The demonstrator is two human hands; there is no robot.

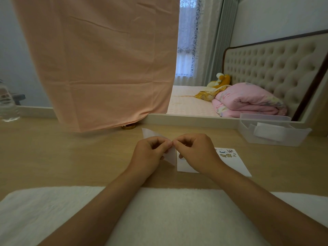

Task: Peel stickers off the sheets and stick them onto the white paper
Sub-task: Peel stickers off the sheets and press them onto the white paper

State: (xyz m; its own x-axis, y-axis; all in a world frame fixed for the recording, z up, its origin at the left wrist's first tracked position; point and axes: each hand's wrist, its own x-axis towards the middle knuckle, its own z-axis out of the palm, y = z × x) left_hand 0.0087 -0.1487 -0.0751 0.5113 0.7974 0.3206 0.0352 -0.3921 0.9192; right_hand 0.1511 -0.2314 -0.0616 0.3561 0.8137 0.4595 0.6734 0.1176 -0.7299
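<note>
A: Status? Start at the near edge.

B: White towel (pixel 177 219) lies nearest, this side of the white paper (pixel 236 166); both forearms cross over it. The paper lies flat on the table (pixel 71 157). A small cluster of stickers (pixel 226 153) sits at its far right corner. The rest of the visible paper is bare; its left part is hidden behind the right hand (pixel 197 153).

A: So, progress?

B: Judged early to middle. A few are placed and there is plenty of room left. The current step looks like a peel, not a placement.

A: Hands?

B: Left hand (pixel 149 155) is just left of the paper, raised off the table, and pinches a sticker sheet (pixel 150 133) with its plain white back toward the camera. The right hand meets it above the paper's left edge. The fingertips (pixel 169 143) of both hands are pressed together on the sheet's edge, other fingers curled in. I cannot tell whether a sticker has lifted.

A: Beyond?

B: A clear plastic bin (pixel 273 137) stands behind the paper to the right, and a peach cloth (pixel 106 68) hangs behind it to the left.
</note>
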